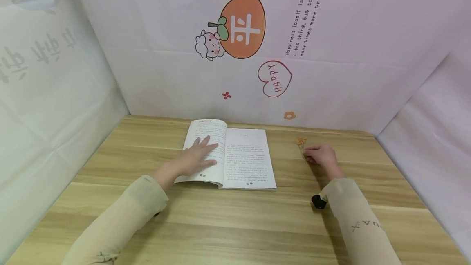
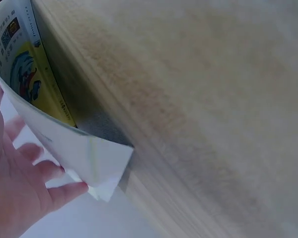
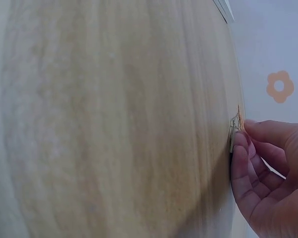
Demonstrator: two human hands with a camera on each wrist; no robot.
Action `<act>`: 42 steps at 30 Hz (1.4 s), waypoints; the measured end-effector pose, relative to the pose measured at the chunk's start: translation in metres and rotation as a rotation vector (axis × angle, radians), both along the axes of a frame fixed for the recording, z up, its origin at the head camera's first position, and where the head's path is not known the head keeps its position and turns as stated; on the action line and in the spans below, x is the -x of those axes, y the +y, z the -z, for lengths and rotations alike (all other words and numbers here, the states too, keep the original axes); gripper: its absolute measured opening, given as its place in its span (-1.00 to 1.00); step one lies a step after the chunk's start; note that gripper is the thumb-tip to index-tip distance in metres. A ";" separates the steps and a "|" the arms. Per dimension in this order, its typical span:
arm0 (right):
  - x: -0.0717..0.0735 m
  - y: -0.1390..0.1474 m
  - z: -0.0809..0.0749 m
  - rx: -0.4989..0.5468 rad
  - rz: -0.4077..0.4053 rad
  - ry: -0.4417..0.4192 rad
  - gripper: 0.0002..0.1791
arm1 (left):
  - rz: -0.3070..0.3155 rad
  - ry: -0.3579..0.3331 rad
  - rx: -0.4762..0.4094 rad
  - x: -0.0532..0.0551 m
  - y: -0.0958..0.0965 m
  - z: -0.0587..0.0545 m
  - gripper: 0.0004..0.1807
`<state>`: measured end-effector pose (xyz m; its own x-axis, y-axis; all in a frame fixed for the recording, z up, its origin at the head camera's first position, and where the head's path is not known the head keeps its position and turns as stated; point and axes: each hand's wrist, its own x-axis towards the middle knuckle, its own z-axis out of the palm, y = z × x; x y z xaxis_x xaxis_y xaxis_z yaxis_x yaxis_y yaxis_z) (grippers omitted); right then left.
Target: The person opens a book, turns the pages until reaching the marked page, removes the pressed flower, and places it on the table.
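Note:
An open book (image 1: 248,158) lies on the wooden table, its left-hand pages bowed upward. My left hand (image 1: 196,156) rests on the left page with fingers spread. In the left wrist view the book's yellow-and-white cover (image 2: 49,87) shows under the curved pages, beside the fingers. To the right of the book, my right hand (image 1: 321,155) pinches the thin stem of a small dried orange flower (image 1: 301,141) between thumb and fingertips, low over the tabletop. The right wrist view shows the stem (image 3: 234,131) at the fingertips, with the other fingers curled.
The wood-grain table (image 1: 235,224) ends at a white printed cloth wall (image 1: 165,72) close behind the book. More white cloth hangs at both sides. A black wrist device (image 1: 318,201) sits at the right cuff.

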<state>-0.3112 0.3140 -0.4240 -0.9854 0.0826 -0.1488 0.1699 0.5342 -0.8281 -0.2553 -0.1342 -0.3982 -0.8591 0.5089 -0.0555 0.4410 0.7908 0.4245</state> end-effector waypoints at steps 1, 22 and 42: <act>0.000 0.000 0.000 0.002 0.000 0.000 -0.64 | -0.025 0.003 -0.005 0.001 0.000 0.001 -0.27; -0.002 -0.002 -0.010 -0.055 0.001 0.020 -0.60 | -0.560 -0.275 -0.682 0.021 -0.010 -0.020 0.02; -0.006 -0.023 -0.042 -0.232 -0.111 0.146 -0.39 | -0.219 -0.597 -1.132 0.015 0.021 -0.048 -0.35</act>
